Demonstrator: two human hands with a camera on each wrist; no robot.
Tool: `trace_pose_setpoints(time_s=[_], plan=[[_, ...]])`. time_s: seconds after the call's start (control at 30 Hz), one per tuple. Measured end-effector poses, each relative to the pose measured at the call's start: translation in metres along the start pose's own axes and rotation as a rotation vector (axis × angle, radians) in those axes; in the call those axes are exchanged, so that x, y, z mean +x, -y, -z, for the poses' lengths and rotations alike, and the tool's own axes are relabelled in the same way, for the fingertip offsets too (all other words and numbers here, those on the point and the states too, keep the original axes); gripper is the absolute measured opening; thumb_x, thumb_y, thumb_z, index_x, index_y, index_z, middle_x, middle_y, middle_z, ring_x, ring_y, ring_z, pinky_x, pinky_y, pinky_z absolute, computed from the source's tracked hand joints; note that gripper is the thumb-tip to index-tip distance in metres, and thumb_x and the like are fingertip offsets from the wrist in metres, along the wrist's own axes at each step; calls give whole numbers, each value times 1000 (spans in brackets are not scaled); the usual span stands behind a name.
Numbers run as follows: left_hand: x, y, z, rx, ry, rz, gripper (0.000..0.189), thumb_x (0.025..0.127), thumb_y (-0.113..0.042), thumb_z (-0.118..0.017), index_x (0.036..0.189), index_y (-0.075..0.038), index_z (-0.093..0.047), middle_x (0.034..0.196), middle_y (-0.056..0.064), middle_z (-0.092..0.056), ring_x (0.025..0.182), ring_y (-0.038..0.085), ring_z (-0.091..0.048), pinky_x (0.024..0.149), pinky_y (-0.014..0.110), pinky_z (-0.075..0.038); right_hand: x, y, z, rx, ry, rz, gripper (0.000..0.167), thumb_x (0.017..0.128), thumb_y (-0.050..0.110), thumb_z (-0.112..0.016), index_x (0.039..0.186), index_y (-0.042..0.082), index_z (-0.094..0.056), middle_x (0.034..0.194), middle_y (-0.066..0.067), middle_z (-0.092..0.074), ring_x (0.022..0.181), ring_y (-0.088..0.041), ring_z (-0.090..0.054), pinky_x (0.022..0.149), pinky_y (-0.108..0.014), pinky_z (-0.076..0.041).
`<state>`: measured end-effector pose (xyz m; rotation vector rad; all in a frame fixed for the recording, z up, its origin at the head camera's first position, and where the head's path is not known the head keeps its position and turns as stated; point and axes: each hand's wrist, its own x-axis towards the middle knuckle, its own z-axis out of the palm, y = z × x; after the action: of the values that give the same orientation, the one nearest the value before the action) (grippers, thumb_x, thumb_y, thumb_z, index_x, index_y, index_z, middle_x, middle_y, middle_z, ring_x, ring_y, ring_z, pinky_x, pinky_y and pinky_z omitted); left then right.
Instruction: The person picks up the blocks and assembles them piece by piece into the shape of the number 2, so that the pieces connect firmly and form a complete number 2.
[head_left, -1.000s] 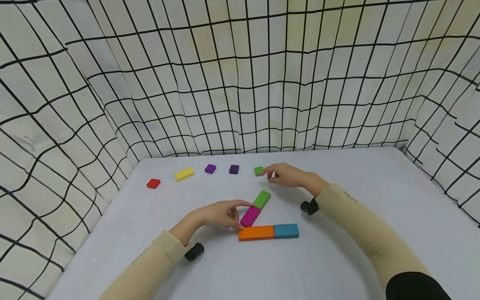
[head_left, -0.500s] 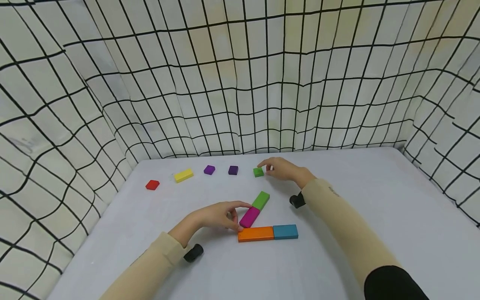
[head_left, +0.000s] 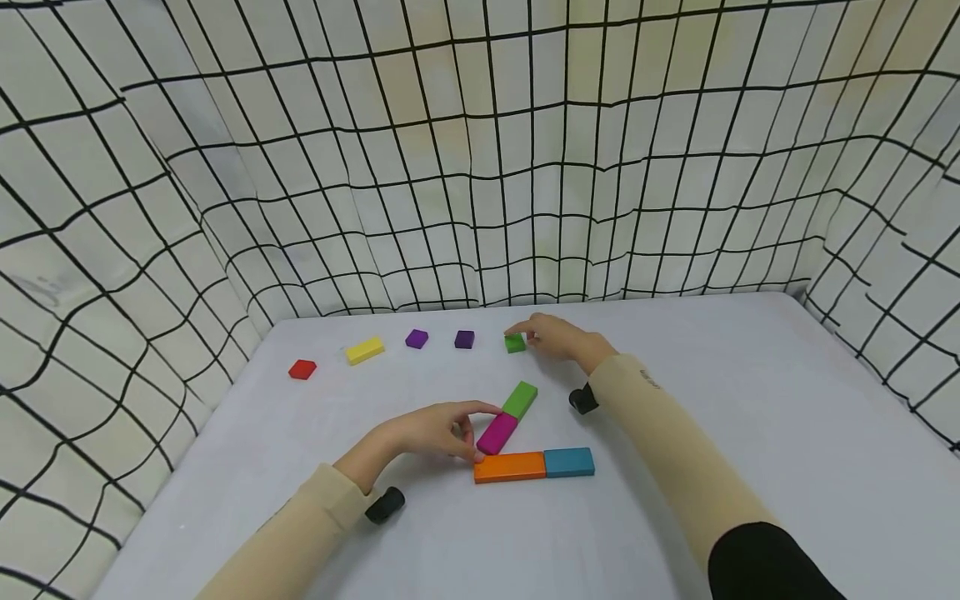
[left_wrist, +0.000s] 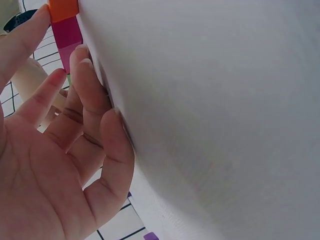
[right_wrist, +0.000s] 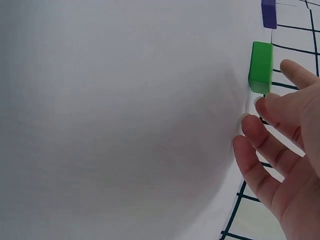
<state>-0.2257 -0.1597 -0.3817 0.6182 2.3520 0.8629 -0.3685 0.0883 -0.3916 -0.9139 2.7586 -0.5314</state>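
In the head view my left hand (head_left: 426, 431) rests beside a magenta block (head_left: 497, 434). Its thumb touches the left end of an orange block (head_left: 510, 468), and its index fingertip lies near where the magenta block meets a light green block (head_left: 520, 401). A blue block (head_left: 569, 462) adjoins the orange one end to end. My right hand (head_left: 557, 336) is at a small green block (head_left: 515, 344) near the back. In the right wrist view, the thumb is at the near end of that green block (right_wrist: 260, 67), while the index finger stands apart from it.
Along the back of the white table (head_left: 645, 533) lie a dark purple block (head_left: 464, 339), a purple block (head_left: 416, 338), a yellow block (head_left: 365, 351) and a red block (head_left: 302, 369). Black netting (head_left: 480, 175) over white sheeting encloses the back and sides.
My right hand has moved left and slightly back, its index finger now reaching over the small green block. The left hand and the joined blocks have stayed in place.
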Motion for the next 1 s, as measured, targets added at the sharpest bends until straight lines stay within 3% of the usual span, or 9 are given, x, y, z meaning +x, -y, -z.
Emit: trace_pose_setpoints(time_s=[0.2,0.33,0.7,0.9,1.0], plan=[[1,2,-1,-5,7,7,66,90,-18,-79,150,-21,-51,90,1,-62,85,16,-59,76,32,-49,0,4,-4,-117,41,5,51,105,-2,-48,151,21,-54,123,-17,-58,103,-26,-59,97,-41,-51],[2,4,0,-4,4,6,67,90,-17,-79,150,-21,-51,91,2,-62,85,17,-59,76,32,-49,1,7,-3,-125,39,-9,53,105,-3,-47,152,22,-52,122,-17,-57,101,-25,-58,94,-40,-50],[3,3,0,4,6,5,67,90,-18,-79,151,-22,-51,90,1,-63,86,16,-59,76,32,-49,5,3,-4,-97,28,-65,44,108,5,-46,149,18,-55,140,-16,-56,131,-32,-53,113,-47,-39],[2,2,0,4,4,7,67,90,-17,-79,151,-22,-51,90,1,-62,86,16,-59,76,32,-49,5,-1,-1,-91,1,-68,42,106,4,-52,145,15,-59,132,-16,-58,116,-28,-59,104,-43,-47],[3,3,0,-1,6,11,67,90,-17,-79,151,-22,-50,90,1,-62,86,16,-59,76,31,-49,4,-2,-1,-76,-4,-60,38,105,8,-56,143,13,-61,131,-17,-56,118,-29,-60,103,-43,-48]])
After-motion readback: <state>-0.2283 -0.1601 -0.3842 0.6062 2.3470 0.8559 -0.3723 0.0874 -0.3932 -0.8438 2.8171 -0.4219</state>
